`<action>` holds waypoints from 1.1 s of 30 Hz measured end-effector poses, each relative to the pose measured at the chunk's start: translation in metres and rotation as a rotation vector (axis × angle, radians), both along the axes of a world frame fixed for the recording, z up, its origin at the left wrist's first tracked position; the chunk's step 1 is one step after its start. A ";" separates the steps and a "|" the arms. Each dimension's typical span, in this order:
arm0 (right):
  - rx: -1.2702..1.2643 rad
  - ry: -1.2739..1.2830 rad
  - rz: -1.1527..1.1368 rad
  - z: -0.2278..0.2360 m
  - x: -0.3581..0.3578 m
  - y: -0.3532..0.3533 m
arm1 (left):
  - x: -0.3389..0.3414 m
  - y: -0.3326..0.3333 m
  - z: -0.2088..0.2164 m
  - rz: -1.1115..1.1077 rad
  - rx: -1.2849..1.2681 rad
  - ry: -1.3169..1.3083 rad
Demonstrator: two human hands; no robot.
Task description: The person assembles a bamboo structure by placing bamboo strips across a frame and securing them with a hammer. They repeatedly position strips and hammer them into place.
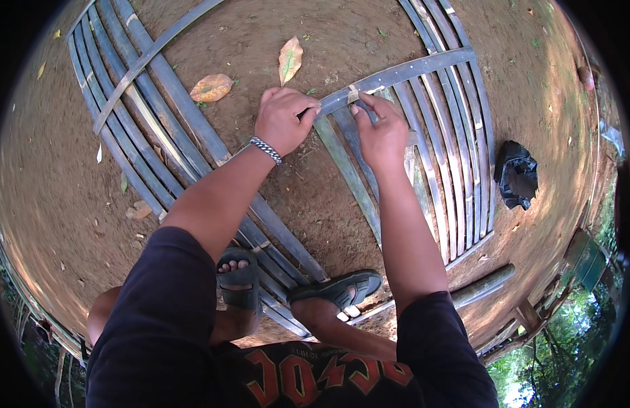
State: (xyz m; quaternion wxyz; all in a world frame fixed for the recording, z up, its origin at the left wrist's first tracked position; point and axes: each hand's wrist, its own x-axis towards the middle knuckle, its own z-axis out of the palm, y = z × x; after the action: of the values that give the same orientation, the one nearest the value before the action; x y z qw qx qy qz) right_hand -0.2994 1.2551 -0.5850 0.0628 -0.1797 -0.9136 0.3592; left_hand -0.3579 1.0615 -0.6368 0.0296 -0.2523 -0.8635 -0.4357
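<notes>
A slatted frame of grey bamboo strips lies on the dirt, with a long grey crosspiece (424, 66) across its far end. My left hand (285, 121), a chain bracelet at its wrist, is closed, thumb and fingertips gripping the crosspiece's left end. Farther right along that strip, my right hand (383, 129) pinches a small tan piece (354, 94) against the crosspiece between thumb and forefinger. What the tan piece is made of cannot be made out. Beneath my right hand run several bamboo slats (349, 170), partly hidden by my forearm.
Another bamboo slatted panel (142, 81) stretches along the left, reaching under my sandalled feet (335, 291). Two dry leaves (290, 60) lie beyond my left hand. A black plastic bag (517, 175) sits right of the frame, and a bamboo pole (483, 284) lies nearer.
</notes>
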 end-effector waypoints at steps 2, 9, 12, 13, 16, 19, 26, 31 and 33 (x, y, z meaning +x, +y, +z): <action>0.142 0.084 0.101 -0.006 -0.006 -0.006 | -0.001 -0.002 -0.001 -0.002 0.000 0.009; 0.414 -0.055 0.044 -0.036 -0.059 -0.024 | -0.002 -0.004 -0.004 -0.049 -0.052 0.019; 0.488 -0.126 0.060 -0.050 -0.057 -0.027 | -0.002 -0.002 0.000 -0.041 -0.037 0.039; 0.509 -0.156 0.079 -0.053 -0.056 -0.028 | -0.003 -0.002 0.000 -0.029 -0.051 0.037; 0.496 -0.143 0.069 -0.057 -0.057 -0.029 | 0.006 -0.004 0.000 0.014 -0.092 0.021; 0.493 -0.166 0.072 -0.056 -0.056 -0.027 | 0.012 -0.004 0.001 0.047 -0.108 -0.005; 0.453 -0.143 0.065 -0.055 -0.058 -0.029 | 0.008 -0.005 -0.001 0.035 -0.084 -0.036; 0.420 -0.170 0.075 -0.050 -0.057 -0.025 | 0.007 -0.001 -0.001 0.017 -0.079 -0.015; 0.336 -0.122 0.073 -0.049 -0.055 -0.021 | 0.006 0.001 0.000 0.023 -0.091 -0.023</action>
State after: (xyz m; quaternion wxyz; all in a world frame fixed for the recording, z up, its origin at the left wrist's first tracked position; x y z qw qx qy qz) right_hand -0.3543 1.2343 -0.6337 0.0232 -0.1551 -0.9688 0.1921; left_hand -0.3519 1.0621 -0.6363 0.0134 -0.2383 -0.8856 -0.3985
